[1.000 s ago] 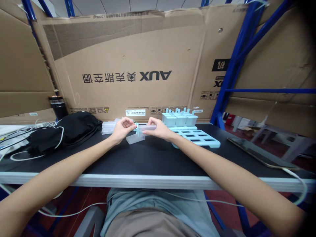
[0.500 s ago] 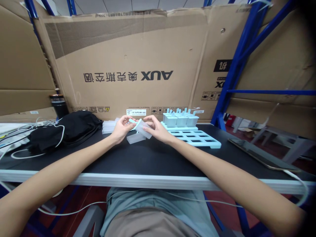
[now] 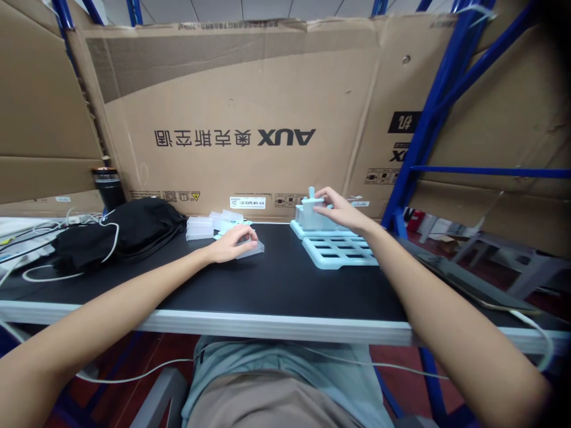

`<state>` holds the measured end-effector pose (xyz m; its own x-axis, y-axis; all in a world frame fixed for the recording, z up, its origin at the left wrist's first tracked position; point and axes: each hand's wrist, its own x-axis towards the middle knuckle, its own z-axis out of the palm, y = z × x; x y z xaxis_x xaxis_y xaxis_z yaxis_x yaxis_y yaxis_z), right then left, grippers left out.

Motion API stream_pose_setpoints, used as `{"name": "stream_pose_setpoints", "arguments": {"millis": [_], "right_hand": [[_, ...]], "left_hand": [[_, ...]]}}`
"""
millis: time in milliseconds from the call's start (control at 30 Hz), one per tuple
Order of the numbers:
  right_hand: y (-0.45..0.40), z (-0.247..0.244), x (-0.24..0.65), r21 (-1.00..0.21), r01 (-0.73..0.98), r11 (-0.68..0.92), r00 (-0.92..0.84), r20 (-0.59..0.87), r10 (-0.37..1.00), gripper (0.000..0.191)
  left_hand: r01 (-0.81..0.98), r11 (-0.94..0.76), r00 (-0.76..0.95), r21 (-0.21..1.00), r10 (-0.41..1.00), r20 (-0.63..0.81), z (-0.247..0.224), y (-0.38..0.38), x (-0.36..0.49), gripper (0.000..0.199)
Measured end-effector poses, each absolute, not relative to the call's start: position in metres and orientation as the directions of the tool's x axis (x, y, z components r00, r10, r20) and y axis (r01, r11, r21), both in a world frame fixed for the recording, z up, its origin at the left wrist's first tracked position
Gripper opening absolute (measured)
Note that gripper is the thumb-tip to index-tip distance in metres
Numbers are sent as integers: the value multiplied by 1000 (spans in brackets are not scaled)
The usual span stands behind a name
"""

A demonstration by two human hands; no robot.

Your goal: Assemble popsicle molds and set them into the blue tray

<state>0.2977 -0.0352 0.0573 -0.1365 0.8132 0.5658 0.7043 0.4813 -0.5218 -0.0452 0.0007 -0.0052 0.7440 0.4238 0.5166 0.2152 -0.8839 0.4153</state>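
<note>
My right hand (image 3: 342, 213) pinches a frosted popsicle mold (image 3: 313, 217) with a light-blue stick lid, holding it upright at the near left of the back rack (image 3: 296, 229). Other filled-in details of that rack's molds are mostly hidden behind it. My left hand (image 3: 231, 244) rests low over the table, its fingers curled on a loose, clear mold cup (image 3: 252, 249) lying on its side. Just beyond it lie light-blue stick lids (image 3: 228, 226), partly covered by the hand. More clear mold cups (image 3: 200, 228) are stacked to the left.
A light-blue slotted rack (image 3: 332, 261) lies in front of the back rack. On the left are a black cloth bag (image 3: 145, 229), a dark bottle (image 3: 108, 190) and white cables. A phone (image 3: 473, 286) with a cable lies at the right. A cardboard wall (image 3: 232, 89) stands behind.
My right hand has carried the lidded mold from the middle to the back rack on the right. My left hand has let go of its lid and lowered onto the loose cup.
</note>
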Motion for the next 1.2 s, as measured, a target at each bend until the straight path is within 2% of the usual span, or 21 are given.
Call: {"name": "stream_pose_setpoints", "arguments": {"millis": [133,333,400,567,667,767,933,1200], "right_hand": [[-37,56,322,-524,763,379,-167,408,898,41],[-52,67,320,-612,735,291,-233,175,957,43],[-54,71,324,-564,779,275,-219,166,961,41],[-48,72,340,-327,910,255,-201,192,961,33],[-46,71,343,-274,933,234,-176,220,960,31],[-48,71,339,-325,924,201,-146,185,972,30],[-52,70,327,-534,814,227,-143,194,971,35],[-42,63,317,-591,770,240,-112,244,963,32]], "left_hand": [[225,-924,817,310,352,457,-7,4,-44,27],[276,-933,823,232,354,444,-10,10,-46,32],[292,-928,821,233,368,436,-10,10,-46,32],[291,-919,817,267,384,430,-12,11,-47,32],[291,-922,825,254,377,422,-12,12,-47,31],[289,-925,828,249,371,421,-12,13,-47,30],[290,-923,826,255,376,420,-12,12,-48,30],[286,-918,816,276,384,432,-13,13,-48,29]]}}
